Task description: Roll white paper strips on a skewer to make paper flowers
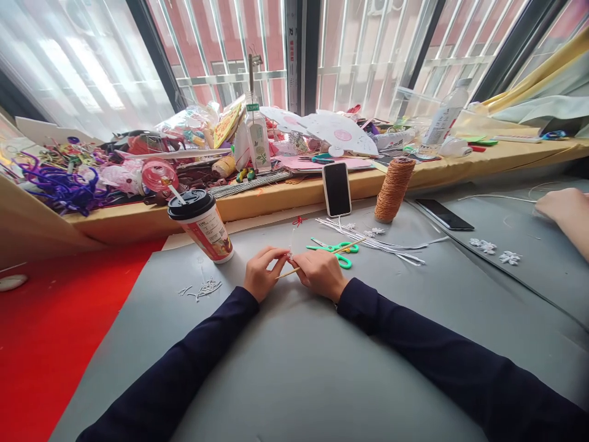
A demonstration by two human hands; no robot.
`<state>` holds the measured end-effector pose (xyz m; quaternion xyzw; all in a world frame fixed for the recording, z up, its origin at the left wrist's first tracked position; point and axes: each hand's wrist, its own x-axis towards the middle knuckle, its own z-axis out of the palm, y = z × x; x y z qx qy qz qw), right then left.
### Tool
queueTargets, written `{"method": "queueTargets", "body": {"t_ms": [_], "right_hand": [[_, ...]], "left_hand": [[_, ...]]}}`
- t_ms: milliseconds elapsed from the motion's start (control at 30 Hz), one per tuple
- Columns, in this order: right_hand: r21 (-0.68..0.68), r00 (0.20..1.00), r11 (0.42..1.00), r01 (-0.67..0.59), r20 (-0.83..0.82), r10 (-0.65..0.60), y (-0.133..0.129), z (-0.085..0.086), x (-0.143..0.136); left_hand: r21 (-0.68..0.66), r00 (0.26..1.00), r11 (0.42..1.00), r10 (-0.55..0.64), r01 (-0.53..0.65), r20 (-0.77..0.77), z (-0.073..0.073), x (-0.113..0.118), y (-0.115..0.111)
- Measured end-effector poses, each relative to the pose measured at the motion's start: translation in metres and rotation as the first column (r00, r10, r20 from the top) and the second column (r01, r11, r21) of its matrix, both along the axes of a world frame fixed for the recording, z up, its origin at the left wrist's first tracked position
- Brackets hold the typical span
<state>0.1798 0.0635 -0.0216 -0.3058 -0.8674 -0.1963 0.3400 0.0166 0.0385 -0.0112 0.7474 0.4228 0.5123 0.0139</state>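
Note:
My left hand (pixel 262 273) pinches a small piece of white cord (pixel 291 252) between thumb and fingertips, and one thin strand of it stands upright. Close beside it, my right hand (pixel 319 274) is closed around a thin wooden stick (pixel 286 274), with its fingertips also at the cord. The stick slants across the right hand, its far end over the green-handled scissors (pixel 344 261). Past the scissors lie a bundle of white cords (pixel 391 247) and small white knotted flowers (pixel 375 232). Short cut cord ends (pixel 205 288) are scattered left of my left hand.
A lidded paper cup (pixel 205 230) with a straw stands at the left. A phone (pixel 337 190) leans upright by the ledge, near an orange twine spool (pixel 394 189). Another phone (pixel 444 214) and more knotted flowers (pixel 510 258) lie rightward. A co-worker's hand (pixel 564 209) holds cord. Craft supplies crowd the ledge.

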Motion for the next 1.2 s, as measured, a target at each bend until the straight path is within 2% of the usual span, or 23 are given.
{"method": "queueTargets", "body": {"t_ms": [167, 267, 400, 467, 567, 733, 833, 967, 1067, 1133, 1200], "right_hand": [[-0.018, 1.000, 1.000, -0.013, 0.004, 0.013, 0.001, 0.000, 0.000], [-0.018, 1.000, 1.000, 0.003, -0.002, -0.003, 0.003, -0.001, 0.002], [-0.006, 1.000, 1.000, 0.007, -0.012, -0.007, 0.006, 0.000, 0.005], [-0.001, 1.000, 1.000, 0.002, -0.007, -0.002, 0.007, 0.002, 0.006], [0.002, 1.000, 1.000, 0.004, -0.001, -0.004, 0.007, 0.003, 0.006], [-0.045, 0.997, 0.999, -0.006, -0.080, 0.002, 0.008, 0.003, 0.008], [-0.065, 0.990, 0.998, 0.000, -0.144, -0.010, 0.009, 0.002, 0.008], [-0.076, 0.989, 0.997, 0.002, -0.149, -0.013, 0.007, 0.001, 0.007], [-0.079, 0.989, 0.997, 0.012, -0.149, -0.024, 0.006, 0.002, 0.007], [-0.084, 0.988, 0.996, 0.032, -0.149, -0.045, 0.007, 0.004, 0.009], [-0.102, 0.985, 0.993, 0.057, -0.154, -0.072, 0.012, 0.009, 0.013]], "left_hand": [[-0.054, 0.998, 0.997, -0.055, 0.056, 0.025, 0.002, -0.004, 0.003], [-0.151, 0.991, 0.986, -0.056, 0.075, 0.123, -0.001, -0.003, 0.004], [-0.364, 0.929, 0.912, -0.047, 0.189, 0.366, -0.003, 0.005, 0.003], [-0.420, 0.882, 0.869, -0.039, 0.262, 0.470, -0.002, 0.009, 0.002], [-0.436, 0.832, 0.845, -0.019, 0.310, 0.555, 0.001, 0.012, 0.000], [-0.434, 0.800, 0.844, 0.011, 0.314, 0.600, 0.002, 0.012, 0.001], [-0.426, 0.811, 0.853, 0.005, 0.302, 0.585, -0.001, 0.011, 0.001], [-0.429, 0.845, 0.859, -0.006, 0.278, 0.535, -0.004, 0.011, 0.001], [-0.432, 0.836, 0.852, -0.010, 0.294, 0.549, -0.003, 0.010, 0.002], [-0.452, 0.813, 0.827, -0.011, 0.335, 0.583, -0.002, 0.009, 0.003], [-0.487, 0.783, 0.778, -0.010, 0.398, 0.622, -0.002, 0.009, 0.005]]}}
